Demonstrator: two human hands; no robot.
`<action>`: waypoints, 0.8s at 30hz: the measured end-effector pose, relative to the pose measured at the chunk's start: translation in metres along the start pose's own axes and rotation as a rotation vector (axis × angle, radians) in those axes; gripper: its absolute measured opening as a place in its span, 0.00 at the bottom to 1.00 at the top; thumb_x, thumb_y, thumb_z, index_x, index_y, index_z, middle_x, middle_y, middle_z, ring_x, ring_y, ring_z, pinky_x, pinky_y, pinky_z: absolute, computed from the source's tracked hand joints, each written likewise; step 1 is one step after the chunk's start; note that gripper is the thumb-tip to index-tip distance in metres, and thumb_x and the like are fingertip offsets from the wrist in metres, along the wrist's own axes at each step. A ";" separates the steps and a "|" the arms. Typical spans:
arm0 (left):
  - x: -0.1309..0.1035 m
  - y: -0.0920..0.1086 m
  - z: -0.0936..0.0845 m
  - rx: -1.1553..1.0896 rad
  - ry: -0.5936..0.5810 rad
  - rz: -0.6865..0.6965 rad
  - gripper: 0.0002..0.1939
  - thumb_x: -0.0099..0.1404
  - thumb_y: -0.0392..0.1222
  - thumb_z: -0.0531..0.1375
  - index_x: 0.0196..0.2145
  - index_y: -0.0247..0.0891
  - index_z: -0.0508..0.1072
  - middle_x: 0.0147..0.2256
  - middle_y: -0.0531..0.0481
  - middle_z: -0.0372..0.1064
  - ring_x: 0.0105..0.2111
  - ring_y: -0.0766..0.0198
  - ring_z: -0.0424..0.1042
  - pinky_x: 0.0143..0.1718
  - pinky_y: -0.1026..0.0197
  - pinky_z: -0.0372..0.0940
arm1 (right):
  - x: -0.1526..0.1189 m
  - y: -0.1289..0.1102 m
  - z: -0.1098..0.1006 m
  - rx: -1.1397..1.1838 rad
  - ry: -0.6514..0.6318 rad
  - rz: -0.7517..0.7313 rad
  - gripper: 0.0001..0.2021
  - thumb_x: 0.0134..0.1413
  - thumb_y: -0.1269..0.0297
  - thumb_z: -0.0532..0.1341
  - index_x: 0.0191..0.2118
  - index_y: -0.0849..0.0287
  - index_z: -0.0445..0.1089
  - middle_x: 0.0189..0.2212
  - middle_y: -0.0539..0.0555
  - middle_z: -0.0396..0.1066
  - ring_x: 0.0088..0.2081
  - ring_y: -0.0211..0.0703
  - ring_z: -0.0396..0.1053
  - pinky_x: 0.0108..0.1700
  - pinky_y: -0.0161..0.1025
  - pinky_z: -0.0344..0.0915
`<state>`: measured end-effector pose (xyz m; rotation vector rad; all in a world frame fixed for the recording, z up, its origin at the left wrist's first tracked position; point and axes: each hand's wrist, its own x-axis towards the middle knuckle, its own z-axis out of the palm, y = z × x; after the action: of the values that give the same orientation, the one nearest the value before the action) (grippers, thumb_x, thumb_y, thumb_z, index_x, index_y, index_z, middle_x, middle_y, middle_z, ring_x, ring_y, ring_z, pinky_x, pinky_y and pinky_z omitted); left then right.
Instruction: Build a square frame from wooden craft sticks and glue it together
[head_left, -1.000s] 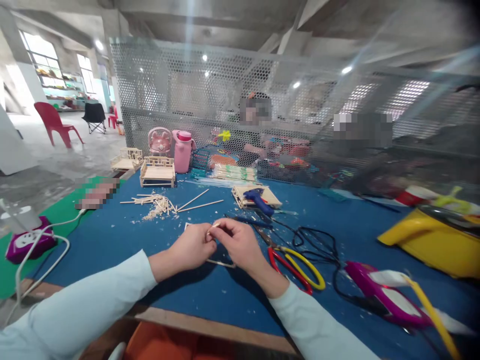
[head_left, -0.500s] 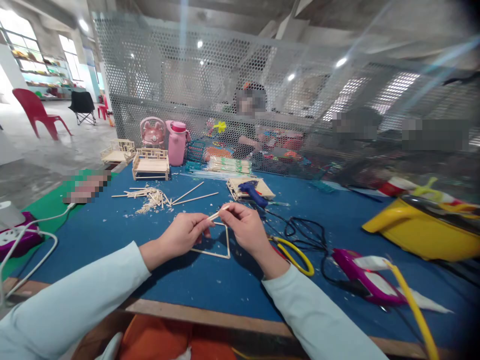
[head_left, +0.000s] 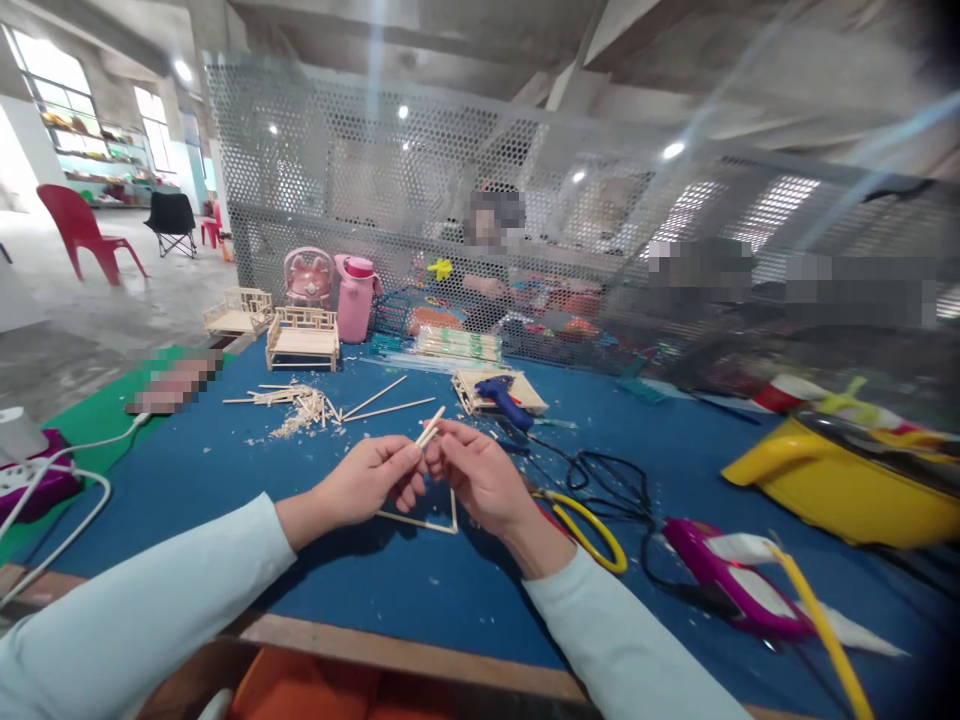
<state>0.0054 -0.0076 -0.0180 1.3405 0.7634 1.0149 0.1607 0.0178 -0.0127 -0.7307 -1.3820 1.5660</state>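
My left hand (head_left: 379, 478) is closed, pinching a few short wooden sticks (head_left: 430, 428) between thumb and fingers. The sticks' tips point up and to the right. My right hand (head_left: 484, 478) is closed too, its curled fingertips against the same sticks. Beneath my hands, a thin rectangular stick frame (head_left: 420, 520) lies on the blue table (head_left: 390, 585), partly hidden by them. Beyond them are a pile of loose sticks (head_left: 304, 408) and a blue glue gun (head_left: 506, 402), which rests on a small wooden stick model (head_left: 534, 392).
Yellow-handled pliers (head_left: 592, 530) and a black cable (head_left: 611, 470) lie right of my hands, near a purple power strip (head_left: 739, 580) and a yellow container (head_left: 817, 475). Toward the back left stand a stick-built bed model (head_left: 304, 343) and a pink bottle (head_left: 356, 300). Behind the perforated screen (head_left: 390, 190) sits a person.
My right fingers have slid from the sticks' tips down toward my left fingers. The sticks now point more steeply upward. The camera view has shifted slightly.
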 end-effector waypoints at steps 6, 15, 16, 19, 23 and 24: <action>-0.001 -0.002 0.001 -0.037 -0.074 -0.111 0.28 0.49 0.65 0.58 0.26 0.33 0.64 0.19 0.54 0.63 0.16 0.74 0.62 0.20 0.68 0.59 | -0.002 -0.003 -0.002 -0.301 -0.007 -0.028 0.12 0.46 0.55 0.63 0.29 0.61 0.71 0.20 0.48 0.67 0.23 0.34 0.62 0.28 0.34 0.59; -0.003 -0.004 -0.002 0.038 -0.152 -0.146 0.27 0.53 0.64 0.56 0.27 0.32 0.67 0.19 0.52 0.65 0.16 0.72 0.64 0.19 0.68 0.58 | -0.005 -0.013 0.004 -0.403 0.046 -0.036 0.11 0.41 0.59 0.63 0.20 0.61 0.65 0.16 0.46 0.65 0.21 0.33 0.60 0.28 0.34 0.58; -0.003 -0.005 -0.003 0.026 -0.150 -0.173 0.27 0.53 0.64 0.56 0.30 0.31 0.68 0.20 0.52 0.66 0.17 0.71 0.65 0.20 0.68 0.59 | -0.005 -0.012 0.004 -0.401 0.051 -0.029 0.11 0.41 0.59 0.63 0.19 0.60 0.64 0.16 0.46 0.64 0.21 0.33 0.59 0.28 0.34 0.58; -0.002 -0.005 -0.004 -0.100 -0.063 -0.229 0.30 0.58 0.61 0.54 0.48 0.33 0.64 0.26 0.48 0.70 0.24 0.66 0.71 0.26 0.64 0.64 | -0.004 -0.011 0.003 -0.405 0.081 -0.029 0.11 0.39 0.61 0.64 0.18 0.61 0.64 0.16 0.45 0.63 0.21 0.32 0.58 0.28 0.33 0.57; -0.001 -0.001 -0.004 -0.290 0.049 -0.226 0.33 0.60 0.54 0.56 0.58 0.35 0.54 0.33 0.44 0.72 0.33 0.64 0.74 0.36 0.61 0.65 | -0.002 -0.010 0.002 -0.416 0.084 0.001 0.11 0.38 0.61 0.64 0.18 0.61 0.64 0.17 0.45 0.64 0.21 0.32 0.59 0.28 0.33 0.57; -0.001 0.000 -0.003 -0.295 0.044 -0.223 0.34 0.59 0.52 0.58 0.58 0.35 0.54 0.33 0.44 0.72 0.33 0.64 0.74 0.37 0.61 0.65 | -0.002 -0.009 0.001 -0.430 0.086 -0.001 0.11 0.38 0.61 0.64 0.18 0.61 0.64 0.16 0.45 0.64 0.21 0.32 0.59 0.27 0.33 0.57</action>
<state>0.0021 -0.0068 -0.0182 0.9604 0.7457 0.9396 0.1623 0.0154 -0.0038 -1.0393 -1.6729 1.2300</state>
